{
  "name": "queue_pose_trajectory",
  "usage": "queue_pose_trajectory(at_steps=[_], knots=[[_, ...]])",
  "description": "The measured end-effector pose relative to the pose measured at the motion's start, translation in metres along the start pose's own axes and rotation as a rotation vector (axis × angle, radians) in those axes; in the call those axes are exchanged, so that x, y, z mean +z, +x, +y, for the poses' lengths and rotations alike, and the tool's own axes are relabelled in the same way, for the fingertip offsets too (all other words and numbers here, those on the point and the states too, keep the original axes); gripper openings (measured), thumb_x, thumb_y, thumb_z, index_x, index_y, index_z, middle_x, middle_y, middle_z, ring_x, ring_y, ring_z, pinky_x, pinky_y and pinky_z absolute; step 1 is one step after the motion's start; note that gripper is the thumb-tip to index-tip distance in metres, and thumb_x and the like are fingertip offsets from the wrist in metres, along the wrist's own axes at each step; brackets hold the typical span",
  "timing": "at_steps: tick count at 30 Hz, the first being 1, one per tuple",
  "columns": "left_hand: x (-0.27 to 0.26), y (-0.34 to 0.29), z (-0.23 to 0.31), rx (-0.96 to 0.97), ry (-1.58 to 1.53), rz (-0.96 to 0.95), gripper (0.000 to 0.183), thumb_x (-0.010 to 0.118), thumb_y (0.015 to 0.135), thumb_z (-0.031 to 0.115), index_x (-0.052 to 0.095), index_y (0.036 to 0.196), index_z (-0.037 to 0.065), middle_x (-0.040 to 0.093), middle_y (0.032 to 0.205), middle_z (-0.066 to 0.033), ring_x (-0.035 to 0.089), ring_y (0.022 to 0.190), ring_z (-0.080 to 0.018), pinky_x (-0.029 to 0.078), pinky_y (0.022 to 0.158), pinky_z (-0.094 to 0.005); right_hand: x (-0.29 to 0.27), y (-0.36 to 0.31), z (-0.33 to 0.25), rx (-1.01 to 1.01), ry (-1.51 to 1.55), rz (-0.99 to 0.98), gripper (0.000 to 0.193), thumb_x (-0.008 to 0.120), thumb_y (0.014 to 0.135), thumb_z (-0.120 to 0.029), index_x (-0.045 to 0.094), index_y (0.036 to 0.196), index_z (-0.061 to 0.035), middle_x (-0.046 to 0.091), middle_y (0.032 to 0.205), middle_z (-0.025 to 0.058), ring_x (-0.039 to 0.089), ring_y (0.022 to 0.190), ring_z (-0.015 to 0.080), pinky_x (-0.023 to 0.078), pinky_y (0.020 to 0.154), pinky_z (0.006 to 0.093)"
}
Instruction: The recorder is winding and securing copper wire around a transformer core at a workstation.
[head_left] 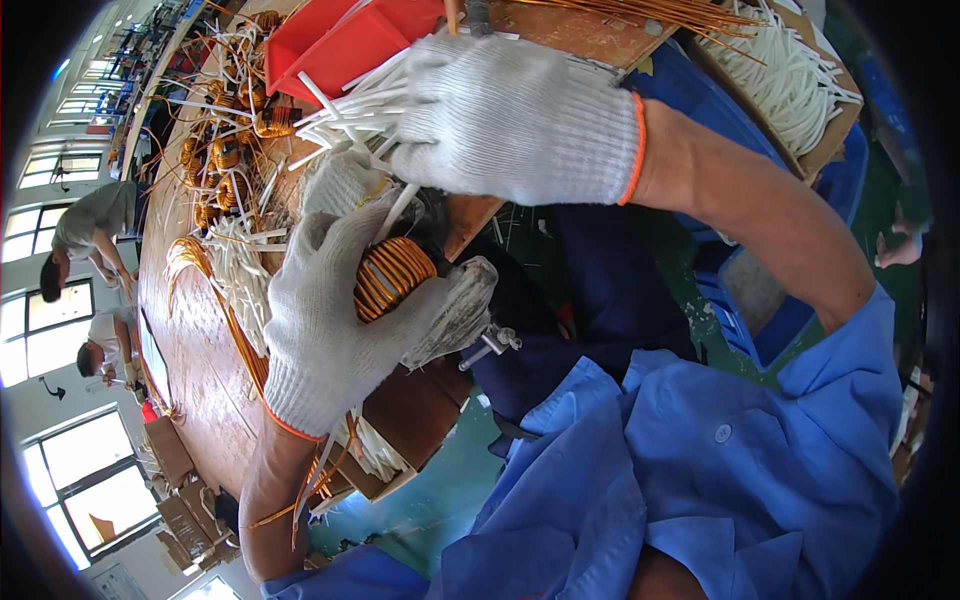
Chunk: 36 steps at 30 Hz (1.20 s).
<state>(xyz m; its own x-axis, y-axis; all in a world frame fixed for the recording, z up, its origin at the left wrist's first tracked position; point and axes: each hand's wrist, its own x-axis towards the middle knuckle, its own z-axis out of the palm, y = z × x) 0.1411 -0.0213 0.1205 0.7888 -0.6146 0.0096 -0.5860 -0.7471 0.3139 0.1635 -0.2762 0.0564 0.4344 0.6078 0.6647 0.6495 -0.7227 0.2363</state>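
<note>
My left hand (325,315), in a white knitted glove, is closed round a coil (396,278) wound with thick copper wire. The coil rests against a worn, cloth-wrapped support (465,310) at the table edge. A white tube (400,210) slants up from beside the coil to the underside of my right hand (510,120). That hand, gloved alike, has its fingers curled down over a pile of white tubes (345,118). Its fingertips are hidden, so what they grip cannot be made out. Crumpled greyish cloth (340,180) lies between the two hands.
Several copper coils (232,188) lie on the wooden table (205,400) at the left, near a red bin (340,55). Copper wires (225,310) run along its near side. A box of white tubes (785,90) sits over a blue crate at right. Two people are at far left.
</note>
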Motion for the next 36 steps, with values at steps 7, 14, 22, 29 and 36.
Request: queue_pose_trajectory(at_steps=[7,14,22,29,36], knots=[[0.003,-0.010,-0.013,0.099,-0.047,0.117,0.057,0.098,0.076,0.038,0.079,0.121,0.008,0.072,0.112,-0.0171,0.076,0.102,-0.0367,0.063,0.090,-0.0450,-0.003,-0.011,-0.034,0.113,0.026,0.017,0.020,0.071,0.088,-0.023,0.078,0.101,-0.0092,0.077,0.103,0.0043,0.073,0.109,0.0259,0.056,0.104,0.0446],[-0.001,0.002,-0.011,0.116,-0.042,0.068,0.060,0.095,0.079,0.044,0.079,0.126,0.011,0.073,0.115,-0.0217,0.076,0.102,-0.0421,0.062,0.089,-0.0473,-0.020,-0.010,-0.198,-0.117,0.420,-0.215,0.025,0.069,0.089,-0.022,0.074,0.107,-0.0044,0.073,0.111,0.0126,0.072,0.105,0.0305,0.058,0.094,0.0465],[-0.009,0.003,-0.013,0.107,-0.002,0.029,0.064,0.091,0.082,0.046,0.078,0.131,0.008,0.074,0.112,-0.0233,0.076,0.105,-0.0400,0.061,0.092,-0.0464,-0.023,0.042,-0.194,0.192,0.877,-0.648,0.041,0.067,0.105,-0.046,0.082,0.095,-0.0092,0.076,0.088,0.0112,0.077,0.077,0.0319,0.062,0.067,0.0479],[-0.007,0.008,0.002,0.094,-0.010,0.042,0.061,0.094,0.079,0.040,0.079,0.129,0.008,0.075,0.112,-0.0177,0.077,0.103,-0.0364,0.062,0.091,-0.0431,0.050,-0.149,-0.140,1.398,2.172,0.613,0.044,0.069,0.107,-0.032,0.054,0.070,-0.0143,0.049,0.066,0.0037,0.059,0.065,0.0194,0.062,0.087,0.0432],[0.000,-0.003,-0.006,0.003,-0.073,0.045,0.054,0.094,0.077,0.022,0.078,0.125,0.003,0.075,0.109,-0.0158,0.077,0.101,-0.0306,0.060,0.093,-0.0405,-0.033,-0.062,-0.066,0.666,0.616,0.421,0.018,0.081,0.092,-0.023,0.073,0.088,-0.0065,0.069,0.087,0.0071,0.069,0.081,0.0244,0.060,0.081,0.0439]])
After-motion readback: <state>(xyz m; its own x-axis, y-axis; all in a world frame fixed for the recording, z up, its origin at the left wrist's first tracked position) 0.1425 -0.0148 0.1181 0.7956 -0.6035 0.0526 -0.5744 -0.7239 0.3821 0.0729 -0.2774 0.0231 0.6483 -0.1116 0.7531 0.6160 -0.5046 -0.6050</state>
